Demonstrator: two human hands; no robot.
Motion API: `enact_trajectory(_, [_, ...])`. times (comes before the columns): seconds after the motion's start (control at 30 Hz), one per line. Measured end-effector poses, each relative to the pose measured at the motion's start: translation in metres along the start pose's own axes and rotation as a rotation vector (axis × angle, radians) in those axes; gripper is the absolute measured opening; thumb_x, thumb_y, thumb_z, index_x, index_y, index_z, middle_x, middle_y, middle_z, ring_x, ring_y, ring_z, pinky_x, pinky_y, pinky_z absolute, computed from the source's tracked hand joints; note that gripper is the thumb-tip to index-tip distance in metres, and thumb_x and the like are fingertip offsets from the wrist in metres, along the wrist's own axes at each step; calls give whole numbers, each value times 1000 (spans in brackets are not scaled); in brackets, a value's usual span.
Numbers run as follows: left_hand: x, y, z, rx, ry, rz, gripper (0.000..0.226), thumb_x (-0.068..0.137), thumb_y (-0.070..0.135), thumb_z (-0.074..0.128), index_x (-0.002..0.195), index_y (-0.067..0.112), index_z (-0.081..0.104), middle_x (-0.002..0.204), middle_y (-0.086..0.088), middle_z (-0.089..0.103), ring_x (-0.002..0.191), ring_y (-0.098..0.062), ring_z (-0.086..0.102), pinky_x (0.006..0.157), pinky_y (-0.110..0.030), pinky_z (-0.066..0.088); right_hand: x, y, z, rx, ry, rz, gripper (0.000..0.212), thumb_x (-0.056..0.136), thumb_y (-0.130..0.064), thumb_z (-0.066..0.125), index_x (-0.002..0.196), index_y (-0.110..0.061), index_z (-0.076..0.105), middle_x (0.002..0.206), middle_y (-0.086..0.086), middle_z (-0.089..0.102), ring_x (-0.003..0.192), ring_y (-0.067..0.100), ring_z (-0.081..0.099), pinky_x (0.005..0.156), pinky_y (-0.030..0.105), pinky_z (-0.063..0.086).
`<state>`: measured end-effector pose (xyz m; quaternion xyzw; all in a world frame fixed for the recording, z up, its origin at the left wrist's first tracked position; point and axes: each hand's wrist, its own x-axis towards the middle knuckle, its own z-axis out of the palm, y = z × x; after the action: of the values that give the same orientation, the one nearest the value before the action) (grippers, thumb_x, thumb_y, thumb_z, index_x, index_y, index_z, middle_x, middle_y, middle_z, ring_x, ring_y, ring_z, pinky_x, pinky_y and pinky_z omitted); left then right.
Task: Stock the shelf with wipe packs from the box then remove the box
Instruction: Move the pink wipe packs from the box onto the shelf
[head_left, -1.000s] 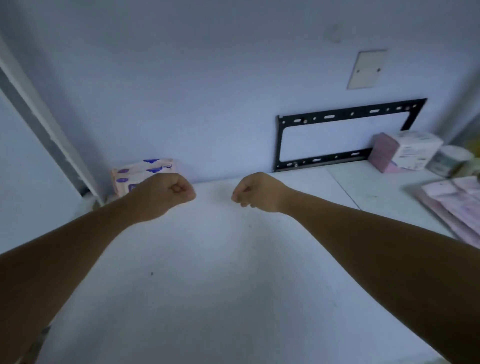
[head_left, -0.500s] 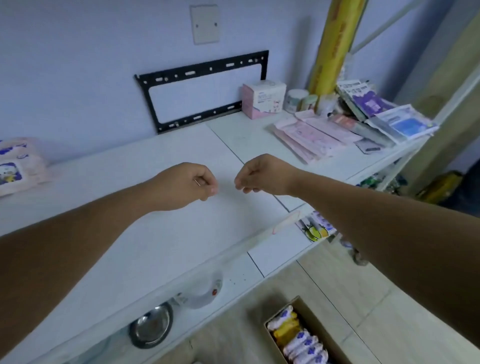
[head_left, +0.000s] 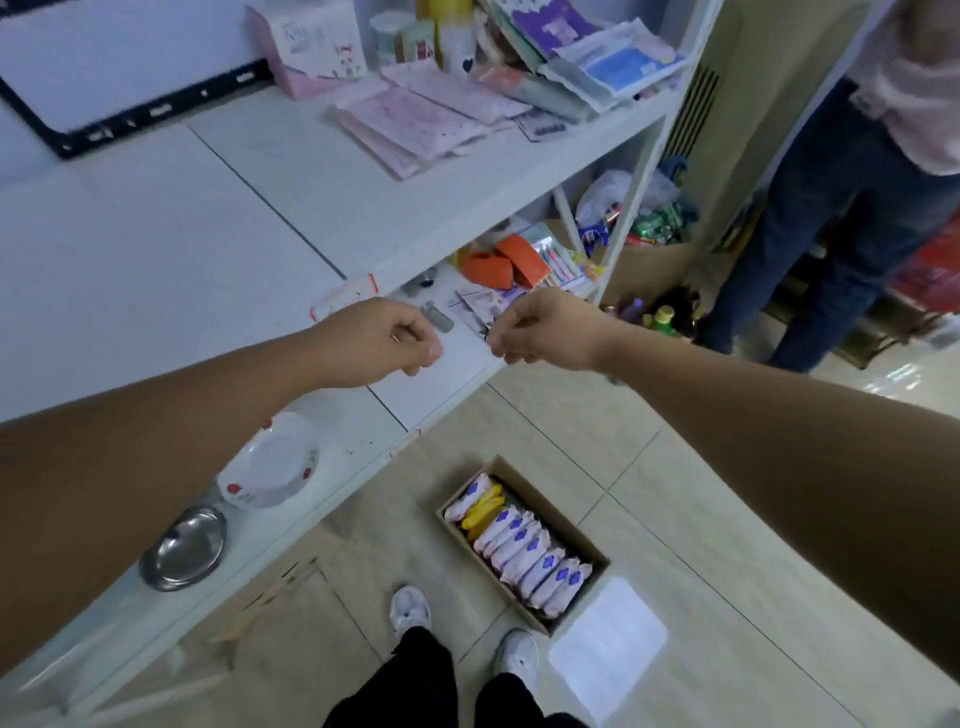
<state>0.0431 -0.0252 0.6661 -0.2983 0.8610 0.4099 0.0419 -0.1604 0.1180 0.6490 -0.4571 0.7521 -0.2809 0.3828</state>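
A brown cardboard box (head_left: 566, 525) stands on the tiled floor below the shelf, just ahead of my feet. It holds a row of several wipe packs (head_left: 524, 551), pink-white with blue labels, and some yellow packs (head_left: 483, 506) near its far end. My left hand (head_left: 382, 340) and my right hand (head_left: 540, 330) are both curled into fists with nothing in them, held out side by side over the front edge of the white top shelf (head_left: 156, 249), well above the box.
Pink packets (head_left: 415, 117) and other goods crowd the shelf's right end. A lower shelf holds a steel bowl (head_left: 184, 545) and a white dish (head_left: 275, 467). A person in jeans (head_left: 841, 218) stands at the right. A white sheet (head_left: 608, 644) lies beside the box.
The view has swung down and to the right, from the back wall to the shelf's front edge and the floor. The box is now fully in sight. Both fists stay shut.
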Motion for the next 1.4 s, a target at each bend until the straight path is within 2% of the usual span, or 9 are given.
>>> enact_trajectory(0.13, [24, -10, 53, 7, -103, -58, 8, 87, 33, 72, 88, 25, 72, 83, 1, 77, 83, -13, 74, 90, -51, 56, -17, 67, 11, -19, -17, 113, 8, 91, -17, 69, 89, -13, 76, 87, 3, 76, 76, 10, 68, 63, 18, 51])
enact_trajectory(0.27, [48, -37, 113, 31, -204, -123, 14, 87, 35, 72, 90, 22, 71, 80, 2, 75, 78, -14, 72, 79, -37, 56, -25, 134, 36, -25, -38, 252, 7, 87, -25, 75, 89, -19, 78, 78, -5, 73, 73, 9, 66, 72, 28, 54])
enact_trajectory(0.5, [85, -124, 221, 49, -331, -246, 12, 84, 38, 73, 86, 27, 71, 81, 7, 74, 82, -11, 70, 79, -34, 56, -10, 237, 100, -65, -89, 383, 17, 89, -31, 72, 102, -20, 74, 105, -5, 71, 100, 16, 64, 92, 32, 52])
enact_trajectory(0.6, [96, -160, 258, 62, -341, -266, 15, 84, 40, 74, 87, 25, 71, 81, 9, 72, 80, -6, 67, 66, -24, 48, 7, 277, 128, -95, -93, 400, 18, 90, -34, 70, 103, -22, 74, 108, -7, 69, 102, 14, 62, 86, 29, 50])
enact_trajectory(0.73, [124, -227, 313, 76, -369, -302, 13, 84, 40, 74, 86, 27, 72, 78, 12, 69, 75, -1, 64, 67, -24, 45, 39, 337, 174, -118, -90, 390, 19, 91, -29, 69, 105, -17, 75, 111, -3, 68, 101, 15, 59, 80, 25, 42])
enact_trajectory(0.93, [161, -311, 387, 83, -385, -331, 10, 84, 38, 74, 82, 29, 69, 75, 14, 66, 72, -2, 62, 62, -21, 43, 82, 411, 237, -137, -150, 416, 21, 92, -29, 68, 111, -20, 74, 117, -2, 70, 109, 20, 61, 93, 30, 49])
enact_trajectory(1.07, [175, -358, 438, 77, -421, -352, 14, 82, 42, 74, 85, 29, 70, 81, 12, 69, 81, -9, 65, 72, -26, 49, 105, 459, 273, -106, -126, 453, 19, 91, -29, 69, 108, -21, 75, 112, -2, 72, 105, 19, 65, 93, 32, 51])
enact_trajectory(1.23, [191, -399, 492, 49, -448, -375, 33, 82, 42, 75, 105, 19, 70, 106, 4, 72, 94, -9, 64, 83, -26, 49, 125, 511, 309, -122, -126, 495, 21, 92, -31, 70, 110, -23, 74, 115, -4, 72, 108, 18, 65, 98, 39, 52])
enact_trajectory(1.4, [216, -427, 526, -22, -419, -387, 49, 79, 39, 80, 119, 16, 64, 116, 1, 68, 106, -13, 64, 95, -33, 52, 143, 546, 333, -130, -163, 453, 30, 89, -37, 72, 118, -30, 71, 118, -13, 67, 106, 10, 60, 86, 24, 40])
